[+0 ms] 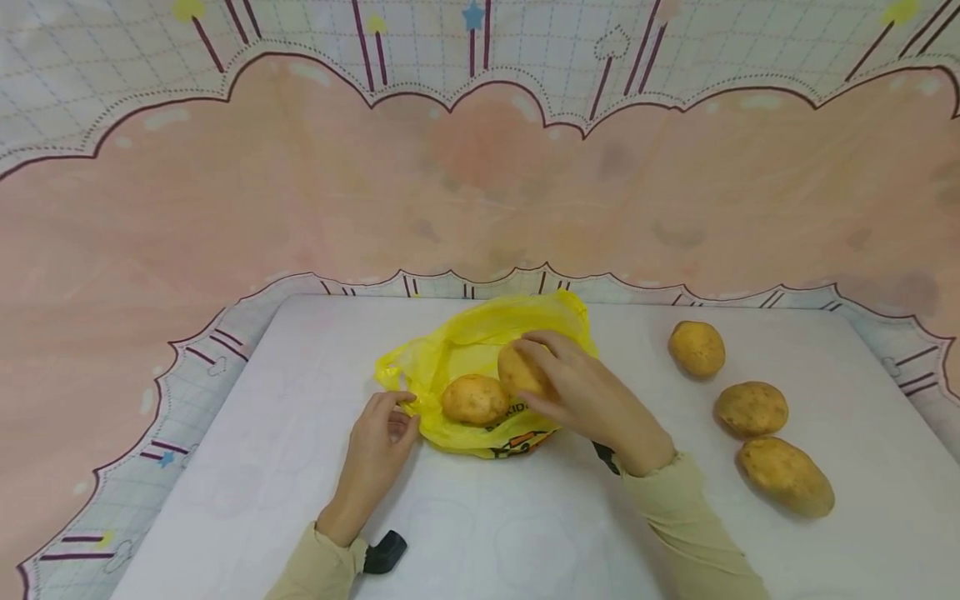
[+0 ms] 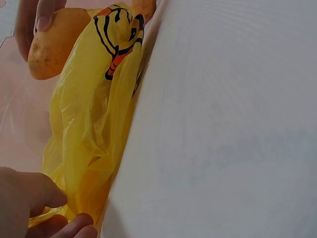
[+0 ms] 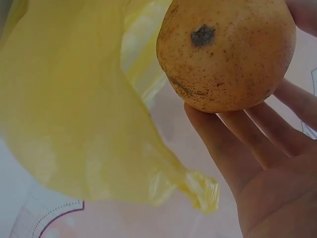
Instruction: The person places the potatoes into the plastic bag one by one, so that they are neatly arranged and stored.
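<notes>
A yellow plastic bag [image 1: 517, 312] with black and orange print lies with its mouth spread on the white table. My left hand [image 1: 382, 437] pinches the bag's left edge between thumb and fingers, as the left wrist view also shows. Above the bag, my right hand [image 1: 592, 396] grips a potato [image 1: 519, 372] with thumb and fingers. A dark spot marks this potato [image 3: 228, 59] in the right wrist view. Just left of it, another potato [image 1: 474, 399] sits at the bag's opening.
Three more potatoes are on the right of the table: a round one [image 1: 697, 349] at the back, one [image 1: 752, 409] in the middle, and a longer one [image 1: 786, 477] nearest. A patterned cloth [image 1: 480, 192] hangs behind the white table [image 1: 247, 467].
</notes>
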`<state>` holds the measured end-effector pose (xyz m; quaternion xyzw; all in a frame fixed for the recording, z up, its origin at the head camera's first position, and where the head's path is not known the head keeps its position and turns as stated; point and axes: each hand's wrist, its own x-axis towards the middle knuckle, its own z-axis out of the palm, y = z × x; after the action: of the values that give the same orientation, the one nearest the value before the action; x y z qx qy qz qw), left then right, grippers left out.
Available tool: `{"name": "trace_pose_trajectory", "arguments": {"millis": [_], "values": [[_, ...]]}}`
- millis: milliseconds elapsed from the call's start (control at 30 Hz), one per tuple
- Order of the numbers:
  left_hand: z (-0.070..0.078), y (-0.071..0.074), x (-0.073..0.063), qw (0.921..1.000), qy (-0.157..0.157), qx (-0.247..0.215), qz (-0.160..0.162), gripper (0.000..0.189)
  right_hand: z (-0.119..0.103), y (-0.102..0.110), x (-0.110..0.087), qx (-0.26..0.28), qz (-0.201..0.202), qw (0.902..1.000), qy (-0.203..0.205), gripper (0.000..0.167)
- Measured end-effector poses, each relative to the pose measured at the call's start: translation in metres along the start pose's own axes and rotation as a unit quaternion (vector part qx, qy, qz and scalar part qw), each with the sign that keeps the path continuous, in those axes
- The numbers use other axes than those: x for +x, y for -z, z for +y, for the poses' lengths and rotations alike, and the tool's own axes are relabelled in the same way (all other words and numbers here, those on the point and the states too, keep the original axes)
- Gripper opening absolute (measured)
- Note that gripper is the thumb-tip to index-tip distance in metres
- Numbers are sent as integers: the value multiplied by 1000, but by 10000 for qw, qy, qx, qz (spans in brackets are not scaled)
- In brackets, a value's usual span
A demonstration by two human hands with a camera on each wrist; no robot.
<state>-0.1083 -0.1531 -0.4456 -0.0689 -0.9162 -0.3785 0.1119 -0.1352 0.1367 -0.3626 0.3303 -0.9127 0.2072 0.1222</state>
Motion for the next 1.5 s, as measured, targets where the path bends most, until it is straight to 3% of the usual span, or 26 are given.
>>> {"name": "trace_pose_trajectory", "arguments": {"millis": [300,600,967,1500], "values": [[1,0,-1,9999,-90,59,22,28,0,-9,14,100,-92,9998,148,54],[0,-1,0,9999,-119,6,36,28,-1,-20,32,5,-458,9989,82,51],[2,0,0,10000,-78,-10,-35,28,6,-28,40,-207,-400,9988,180,51],[2,1,0,10000,-58,62,-9,29,7,-36,65,-56,-554,9983,140,48]]}}
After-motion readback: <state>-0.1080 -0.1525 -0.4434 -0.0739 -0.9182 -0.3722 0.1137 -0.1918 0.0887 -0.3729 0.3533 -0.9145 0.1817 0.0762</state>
